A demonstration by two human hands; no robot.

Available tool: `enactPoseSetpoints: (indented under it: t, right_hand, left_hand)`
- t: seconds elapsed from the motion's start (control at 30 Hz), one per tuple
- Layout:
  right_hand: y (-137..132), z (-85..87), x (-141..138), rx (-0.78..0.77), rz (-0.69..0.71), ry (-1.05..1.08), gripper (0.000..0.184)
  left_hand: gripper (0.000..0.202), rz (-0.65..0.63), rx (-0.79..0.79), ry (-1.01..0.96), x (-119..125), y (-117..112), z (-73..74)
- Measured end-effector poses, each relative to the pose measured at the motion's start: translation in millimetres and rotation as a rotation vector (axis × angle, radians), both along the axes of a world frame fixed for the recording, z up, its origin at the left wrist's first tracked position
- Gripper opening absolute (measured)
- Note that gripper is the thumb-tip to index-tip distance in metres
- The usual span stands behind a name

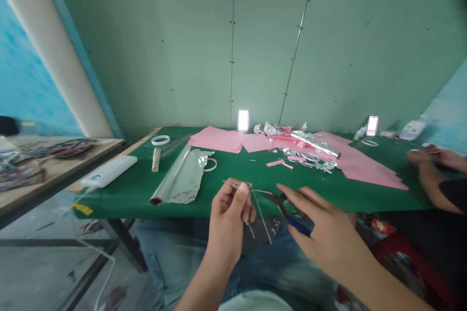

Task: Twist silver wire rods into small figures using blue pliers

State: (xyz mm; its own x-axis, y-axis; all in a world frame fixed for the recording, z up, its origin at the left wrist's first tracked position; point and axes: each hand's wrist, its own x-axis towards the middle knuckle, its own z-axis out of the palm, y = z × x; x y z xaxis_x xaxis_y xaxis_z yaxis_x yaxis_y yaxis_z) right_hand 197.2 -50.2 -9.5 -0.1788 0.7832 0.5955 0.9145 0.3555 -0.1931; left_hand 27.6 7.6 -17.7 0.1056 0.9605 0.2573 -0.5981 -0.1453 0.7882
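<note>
My left hand (231, 209) is closed in a pinch on a thin foil-wrapped wire (239, 185) held just before the green table's (233, 175) near edge. Loose wire ends hang below my fingers. My right hand (321, 226) holds blue-handled pliers (288, 209), their jaws at the wire to the right of my left fingers. The index finger of that hand sticks out, the others wrap the handles. Both hands hover over my lap in jeans.
On the table lie a foil roll (178, 177) with a sheet pulled out, pink paper sheets (350, 160), crumpled foil (314, 143), white tape rings (160, 140) and a white power bank (109, 171). Another person's hands (434, 158) rest at the right. A second table (47, 165) stands left.
</note>
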Motion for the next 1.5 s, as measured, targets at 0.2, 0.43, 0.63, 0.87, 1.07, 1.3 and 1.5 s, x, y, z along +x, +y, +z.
enactPoseSetpoints:
  t: [0.2, 0.43, 0.63, 0.87, 1.07, 1.3, 1.5]
  right_hand:
    - [-9, -1.5, 4, 0.471, -0.255, -0.442, 0.058]
    - [0, 14.4, -1, 0.415, -0.205, -0.622, 0.062]
    - [4, 18.8, 0, 0.377, -0.170, -0.691, 0.064]
    - [3, 24.6, -4, 0.387, -0.176, -0.759, 0.061]
    - [4, 29.4, -8, 0.418, -0.174, -0.790, 0.059]
    - [8, 28.6, -9, 0.442, -0.141, -0.762, 0.057]
    - [11, 28.1, -8, 0.436, -0.112, -0.757, 0.058]
  left_hand:
    - [0.028, 0.014, -0.102, -0.024, -1, 4, 2.8]
    - [0.030, 0.042, -0.140, -0.007, -1, 0, 6.8]
    - [0.032, 0.075, -0.123, -0.003, -3, 3, 7.6]
    - [0.031, 0.100, -0.083, 0.023, -3, 5, 2.9]
    - [0.030, 0.139, -0.058, 0.047, -3, 11, -2.6]
    - [0.029, 0.113, -0.088, 0.031, -2, 11, -4.5]
    - [0.031, 0.103, -0.102, 0.051, -2, 13, -5.1]
